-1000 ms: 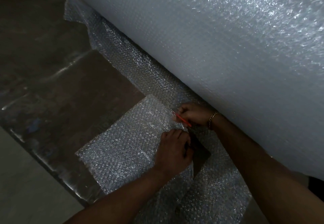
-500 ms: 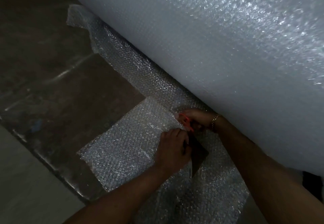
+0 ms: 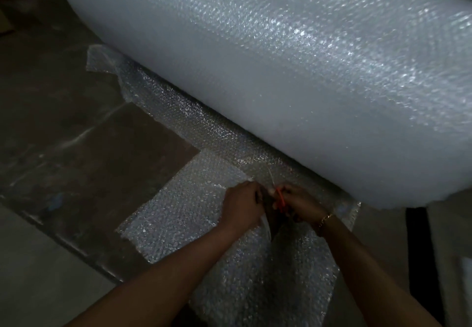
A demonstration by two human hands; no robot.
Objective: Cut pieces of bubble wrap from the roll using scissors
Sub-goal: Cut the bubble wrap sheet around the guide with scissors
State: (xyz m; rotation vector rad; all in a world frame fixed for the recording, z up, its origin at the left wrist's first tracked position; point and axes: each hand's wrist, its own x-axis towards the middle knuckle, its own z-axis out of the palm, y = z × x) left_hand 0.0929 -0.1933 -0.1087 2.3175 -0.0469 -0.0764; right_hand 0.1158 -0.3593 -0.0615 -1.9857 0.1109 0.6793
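The roll (image 3: 281,76) lay across the view from 10 o'clock to 3 o'clock, resting on the floor (image 3: 63,127), its bubbled surface catching the light. A sheet (image 3: 194,127) of bubble wrap ran out from under the roll toward 6 o'clock and lay flat on the floor. A slit ran through this sheet from 6 o'clock up to the hands, dividing a flap (image 3: 178,214) at 7 o'clock from the remainder at 5 o'clock; dark floor showed through the gap. The left hand (image 3: 242,206) was clenched on the flap's cut edge, beside the slit. The right hand (image 3: 298,202) was closed around the scissors (image 3: 280,197), of which only an orange handle was visible between the fingers; the blades could not be made out in the dim light. The two hands sat just beside each other, near the foot of the roll. A bracelet (image 3: 325,219) was on the right wrist. Both forearms entered from 6 o'clock.
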